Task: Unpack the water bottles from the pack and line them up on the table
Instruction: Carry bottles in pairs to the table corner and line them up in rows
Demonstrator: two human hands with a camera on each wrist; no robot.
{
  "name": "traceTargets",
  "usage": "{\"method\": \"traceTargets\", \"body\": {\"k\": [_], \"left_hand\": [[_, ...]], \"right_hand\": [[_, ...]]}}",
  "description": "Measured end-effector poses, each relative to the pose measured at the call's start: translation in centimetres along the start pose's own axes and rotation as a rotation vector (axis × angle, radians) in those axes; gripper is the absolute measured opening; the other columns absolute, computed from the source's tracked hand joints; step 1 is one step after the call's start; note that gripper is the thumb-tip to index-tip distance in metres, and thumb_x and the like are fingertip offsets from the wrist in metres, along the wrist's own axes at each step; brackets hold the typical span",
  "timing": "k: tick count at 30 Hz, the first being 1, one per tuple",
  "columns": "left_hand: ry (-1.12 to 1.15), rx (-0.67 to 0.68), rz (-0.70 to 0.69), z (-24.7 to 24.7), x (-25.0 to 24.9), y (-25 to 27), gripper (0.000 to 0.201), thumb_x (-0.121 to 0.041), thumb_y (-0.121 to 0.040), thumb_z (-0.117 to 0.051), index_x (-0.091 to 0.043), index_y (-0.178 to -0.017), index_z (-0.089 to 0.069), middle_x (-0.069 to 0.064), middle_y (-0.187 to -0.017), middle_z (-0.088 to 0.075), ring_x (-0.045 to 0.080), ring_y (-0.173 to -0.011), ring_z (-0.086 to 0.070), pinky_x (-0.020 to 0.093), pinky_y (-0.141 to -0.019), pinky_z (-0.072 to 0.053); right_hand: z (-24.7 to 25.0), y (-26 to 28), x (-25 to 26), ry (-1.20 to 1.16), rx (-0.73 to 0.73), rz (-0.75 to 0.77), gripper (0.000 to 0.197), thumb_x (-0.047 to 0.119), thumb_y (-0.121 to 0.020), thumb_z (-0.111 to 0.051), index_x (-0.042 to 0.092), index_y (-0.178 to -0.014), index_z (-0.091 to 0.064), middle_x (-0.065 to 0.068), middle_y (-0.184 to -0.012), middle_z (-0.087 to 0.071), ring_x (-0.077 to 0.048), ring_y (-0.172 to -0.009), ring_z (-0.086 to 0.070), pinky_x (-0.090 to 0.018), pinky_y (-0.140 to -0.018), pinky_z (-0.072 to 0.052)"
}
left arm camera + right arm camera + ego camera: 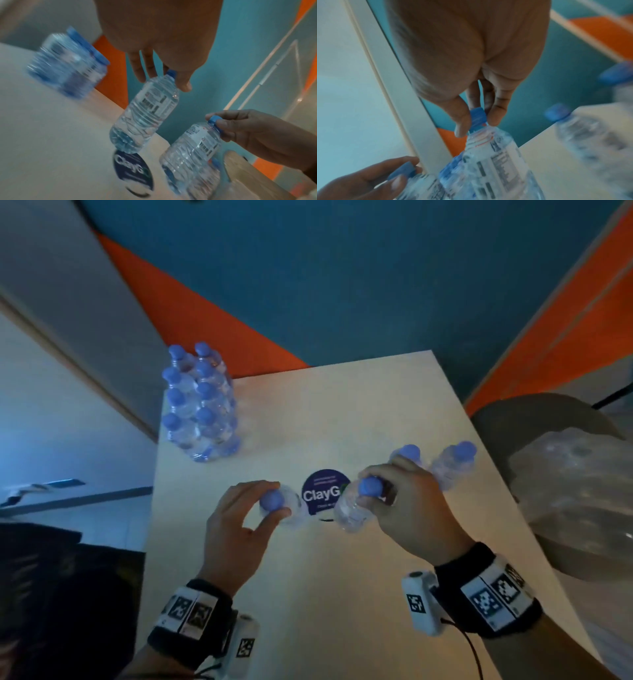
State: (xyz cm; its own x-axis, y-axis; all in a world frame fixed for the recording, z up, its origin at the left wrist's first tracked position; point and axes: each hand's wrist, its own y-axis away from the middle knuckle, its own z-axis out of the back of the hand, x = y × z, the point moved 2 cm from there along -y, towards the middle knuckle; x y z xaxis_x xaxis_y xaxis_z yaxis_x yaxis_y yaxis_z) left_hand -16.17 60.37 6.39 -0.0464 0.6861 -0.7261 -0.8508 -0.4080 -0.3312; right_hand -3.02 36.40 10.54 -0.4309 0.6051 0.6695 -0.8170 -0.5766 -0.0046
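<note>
A shrink-wrapped pack of blue-capped water bottles (200,402) (68,63) stands at the table's far left corner. My left hand (278,498) (171,75) pinches the cap of one clear bottle (291,508) (145,115), held near the table's middle. My right hand (368,487) (477,120) pinches the cap of a second bottle (349,513) (496,162), which tilts left. Whether either base touches the table I cannot tell. Two more bottles (409,455) (455,463) stand upright just behind my right hand.
A round dark ClayGo sticker (323,494) lies on the pale table (342,405) between the two held bottles. Crumpled clear plastic wrap (575,501) sits on a grey chair off the right edge. A dark bag (68,594) is at lower left.
</note>
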Motion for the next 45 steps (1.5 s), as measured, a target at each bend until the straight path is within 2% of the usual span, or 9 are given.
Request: {"method": "traceTargets", "body": {"k": [3, 9, 12, 18, 28, 33, 37, 41, 45], "left_hand": [[-0.061, -0.084, 0.112, 4.1, 5.0, -0.8, 0.034, -0.011, -0.079, -0.089, -0.013, -0.111, -0.077, 0.001, -0.109, -0.074, 0.025, -0.094, -0.072, 0.046, -0.085, -0.061], [-0.109, -0.147, 0.274, 8.6, 13.2, -4.5, 0.038, -0.019, -0.079, -0.088, -0.018, -0.115, -0.078, 0.000, -0.110, -0.075, 0.019, -0.094, -0.071, 0.043, -0.088, -0.060], [-0.060, -0.147, 0.329, 9.1, 15.4, -6.5, 0.038, -0.022, -0.075, -0.090, -0.020, -0.111, -0.078, -0.002, -0.103, -0.076, 0.019, -0.088, -0.071, 0.041, -0.085, -0.061], [-0.009, -0.100, 0.327, 8.5, 16.9, -8.8, 0.039, -0.020, -0.072, -0.092, -0.018, -0.108, -0.079, -0.001, -0.101, -0.076, 0.015, -0.087, -0.069, 0.038, -0.084, -0.061], [-0.090, -0.029, 0.225, 7.9, 16.8, -9.8, 0.038, -0.019, -0.074, -0.088, -0.013, -0.110, -0.076, 0.007, -0.102, -0.076, 0.029, -0.088, -0.071, 0.047, -0.082, -0.061], [-0.088, 0.008, 0.218, 7.9, 16.7, -9.8, 0.042, -0.019, -0.075, -0.089, -0.014, -0.114, -0.073, 0.007, -0.107, -0.073, 0.028, -0.091, -0.070, 0.047, -0.085, -0.061], [-0.044, -0.114, 0.226, 8.5, 15.0, -9.5, 0.062, -0.022, -0.073, -0.091, -0.013, -0.129, -0.066, 0.005, -0.121, -0.065, 0.024, -0.105, -0.066, 0.037, -0.094, -0.055], [0.013, -0.259, 0.080, 7.4, 8.1, -8.7, 0.032, -0.019, -0.084, -0.084, -0.009, -0.110, -0.070, 0.007, -0.107, -0.068, 0.026, -0.097, -0.067, 0.035, -0.087, -0.054], [0.153, -0.085, -0.006, 1.0, 0.2, -8.1, 0.011, -0.010, -0.089, -0.077, -0.014, -0.098, -0.073, -0.002, -0.102, -0.068, 0.009, -0.090, -0.064, 0.017, -0.082, -0.052]], "right_hand": [[-5.1, -4.0, 4.5, -0.073, -0.003, 0.080, 0.026, 0.012, -0.080, -0.081, 0.018, -0.105, -0.074, 0.003, -0.093, -0.054, -0.012, -0.071, -0.051, -0.014, -0.071, -0.036], [-13.9, -11.8, 11.7, -0.107, 0.049, 0.127, 0.022, 0.015, -0.076, -0.083, 0.013, -0.096, -0.074, 0.005, -0.087, -0.047, -0.012, -0.069, -0.047, -0.018, -0.071, -0.033], [-16.9, -14.7, 13.3, -0.080, 0.066, 0.111, 0.022, 0.016, -0.076, -0.083, 0.012, -0.096, -0.074, 0.005, -0.089, -0.048, -0.016, -0.074, -0.052, -0.026, -0.074, -0.041], [-19.7, -18.0, 14.3, -0.023, 0.065, 0.037, 0.023, 0.017, -0.074, -0.083, 0.011, -0.094, -0.075, 0.001, -0.090, -0.050, -0.023, -0.076, -0.056, -0.028, -0.073, -0.044], [-20.3, -18.9, 14.2, -0.011, 0.053, 0.033, 0.031, 0.012, -0.071, -0.085, 0.011, -0.100, -0.076, 0.002, -0.097, -0.052, -0.017, -0.080, -0.056, -0.023, -0.078, -0.045], [-20.0, -18.5, 14.5, 0.001, 0.070, 0.014, 0.038, 0.017, -0.071, -0.087, 0.013, -0.107, -0.074, -0.001, -0.100, -0.054, -0.020, -0.083, -0.060, -0.029, -0.082, -0.051], [-17.4, -16.1, 14.2, -0.072, 0.050, 0.008, 0.068, 0.034, -0.072, -0.089, 0.021, -0.132, -0.060, -0.004, -0.119, -0.050, -0.022, -0.102, -0.059, -0.035, -0.093, -0.052], [-9.6, -10.7, 10.4, -0.051, -0.141, 0.029, 0.034, 0.031, -0.088, -0.077, 0.022, -0.119, -0.067, 0.000, -0.111, -0.055, -0.014, -0.096, -0.056, -0.030, -0.087, -0.050], [0.1, -4.8, 2.9, 0.090, -0.312, -0.054, 0.019, 0.018, -0.086, -0.078, 0.019, -0.104, -0.073, -0.004, -0.104, -0.060, -0.021, -0.096, -0.058, -0.034, -0.085, -0.050]]}}
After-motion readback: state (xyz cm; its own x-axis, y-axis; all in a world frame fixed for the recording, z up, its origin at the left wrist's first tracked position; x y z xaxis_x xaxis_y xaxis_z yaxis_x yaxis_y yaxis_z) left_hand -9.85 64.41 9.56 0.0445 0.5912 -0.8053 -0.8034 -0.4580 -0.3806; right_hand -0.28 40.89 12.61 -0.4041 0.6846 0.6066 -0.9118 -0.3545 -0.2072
